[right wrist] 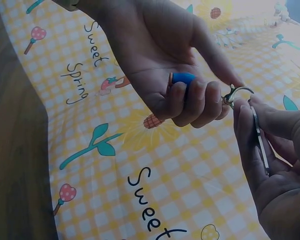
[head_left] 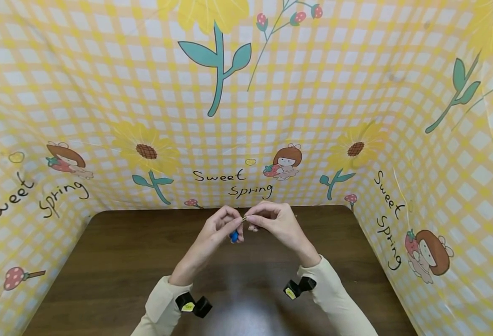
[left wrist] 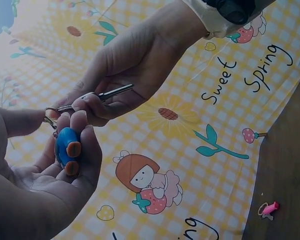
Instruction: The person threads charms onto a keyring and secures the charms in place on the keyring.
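Above the dark table, my left hand (head_left: 213,233) and my right hand (head_left: 284,226) meet at their fingertips. A small blue charm with orange feet (left wrist: 66,145) lies in the curled fingers of the left hand, whose thumb and index finger pinch its gold clasp (right wrist: 231,95). Between thumb and fingers, the right hand grips a silver key (left wrist: 117,92). The key's head end is at the clasp; fingertips hide whether the two are linked.
On the brown wooden table (head_left: 116,261), a small pink item with a metal ring (left wrist: 270,209) lies apart from the hands. Yellow checked cloth (head_left: 246,135) rises behind and at both sides. Black wrist cameras (head_left: 193,305) sit on both sleeves.
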Demonstrator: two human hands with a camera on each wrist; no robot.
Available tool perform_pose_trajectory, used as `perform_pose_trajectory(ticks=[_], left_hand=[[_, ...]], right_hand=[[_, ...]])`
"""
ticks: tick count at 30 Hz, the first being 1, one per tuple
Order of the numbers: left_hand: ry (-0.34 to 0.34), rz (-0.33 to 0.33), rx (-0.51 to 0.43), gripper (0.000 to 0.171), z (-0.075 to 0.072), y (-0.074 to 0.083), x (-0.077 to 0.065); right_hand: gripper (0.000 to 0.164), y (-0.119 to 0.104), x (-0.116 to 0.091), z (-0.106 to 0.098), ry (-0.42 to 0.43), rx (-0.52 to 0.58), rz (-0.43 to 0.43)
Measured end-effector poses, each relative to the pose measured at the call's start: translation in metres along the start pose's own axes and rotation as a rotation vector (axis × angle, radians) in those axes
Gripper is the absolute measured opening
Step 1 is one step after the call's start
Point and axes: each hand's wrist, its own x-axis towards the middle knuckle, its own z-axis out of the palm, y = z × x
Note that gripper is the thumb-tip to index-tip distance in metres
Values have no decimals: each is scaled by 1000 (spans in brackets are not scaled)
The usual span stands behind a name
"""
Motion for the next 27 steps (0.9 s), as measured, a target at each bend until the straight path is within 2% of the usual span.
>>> perform_pose_trajectory(ticks=[11, 18, 23, 27], left_hand=[[70, 4, 1, 20, 2, 1, -3], [200, -37, 41, 18, 4, 1, -3], [196, -74, 37, 14, 4, -4, -2], [229, -78, 36, 14, 4, -3, -1]], right_hand=[[9, 1, -2, 2, -12, 25, 11], [10, -1, -2, 1, -15, 13, 39], [9, 2, -2, 2, -26, -36, 34], [10, 2, -2, 2, -19, -33, 48]])
